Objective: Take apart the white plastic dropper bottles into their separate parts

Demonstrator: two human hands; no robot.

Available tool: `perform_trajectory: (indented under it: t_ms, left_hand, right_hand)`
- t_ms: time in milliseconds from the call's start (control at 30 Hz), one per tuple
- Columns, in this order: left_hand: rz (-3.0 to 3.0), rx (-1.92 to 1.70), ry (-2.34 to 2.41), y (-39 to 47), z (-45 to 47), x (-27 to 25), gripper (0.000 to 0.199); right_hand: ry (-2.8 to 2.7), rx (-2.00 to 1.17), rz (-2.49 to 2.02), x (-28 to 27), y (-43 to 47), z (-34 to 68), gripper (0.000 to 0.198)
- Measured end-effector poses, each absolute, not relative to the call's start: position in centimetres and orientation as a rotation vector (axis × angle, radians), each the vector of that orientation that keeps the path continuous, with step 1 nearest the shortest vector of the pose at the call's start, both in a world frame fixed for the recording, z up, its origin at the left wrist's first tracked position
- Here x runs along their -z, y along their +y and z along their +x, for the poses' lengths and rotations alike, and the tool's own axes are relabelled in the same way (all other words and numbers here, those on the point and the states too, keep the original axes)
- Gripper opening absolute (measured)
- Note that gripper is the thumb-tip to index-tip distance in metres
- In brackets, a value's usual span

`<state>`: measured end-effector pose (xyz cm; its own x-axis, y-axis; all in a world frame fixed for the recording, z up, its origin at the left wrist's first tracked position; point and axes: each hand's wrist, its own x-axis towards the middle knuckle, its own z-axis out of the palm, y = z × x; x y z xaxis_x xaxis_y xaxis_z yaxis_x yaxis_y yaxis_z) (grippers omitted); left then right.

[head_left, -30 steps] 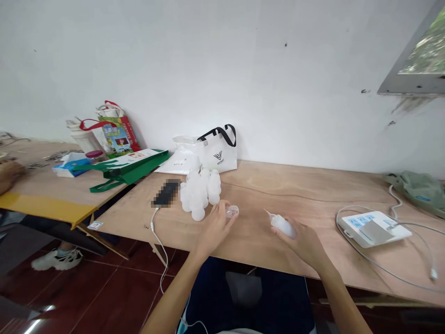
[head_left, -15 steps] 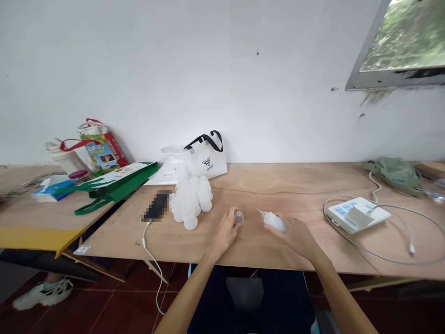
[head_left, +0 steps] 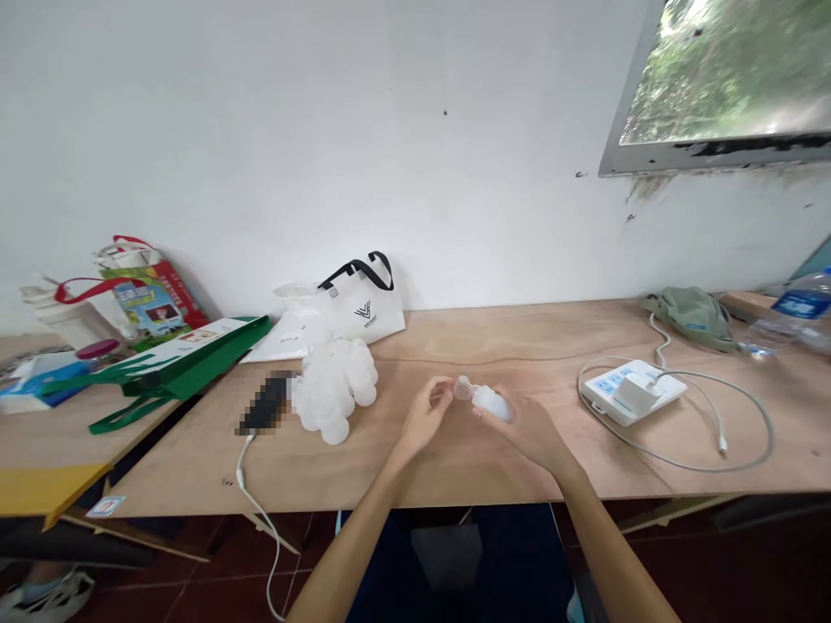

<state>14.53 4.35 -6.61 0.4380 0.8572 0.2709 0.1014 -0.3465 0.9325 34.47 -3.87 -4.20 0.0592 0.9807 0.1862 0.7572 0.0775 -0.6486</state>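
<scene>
While the right hand (head_left: 529, 427) wraps its fingers around a white squeeze bottle (head_left: 492, 401) and lays it nearly flat so the nozzle aims left, the left hand (head_left: 421, 419) pinches a small clear vial (head_left: 462, 388) between thumb and fingertips, its mouth turned to meet that nozzle. Both are held just above the wooden worktop (head_left: 519, 467), near its front edge, where the two openings can be lined up in plain sight. A cluster of small white bottles (head_left: 334, 389) sits within reach to the left beside a phone (head_left: 263, 403), and a power strip (head_left: 633, 391) lies well apart to the right.
</scene>
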Motion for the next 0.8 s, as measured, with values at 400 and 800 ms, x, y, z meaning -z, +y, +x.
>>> perform_trajectory:
  t_ms: [400, 800]
  left_hand:
    - [1.728, -0.802, 0.674, -0.6, 8.4, 4.8, 0.043]
    - [1.743, -0.788, 1.188, -2.0, 9.5, 5.1, 0.049]
  right_hand:
    - [-1.770, -1.152, -1.355, 4.2, -5.1, 29.3, 0.041]
    - [-2.034, -0.281, -1.736, 5.8, -5.5, 27.0, 0.029]
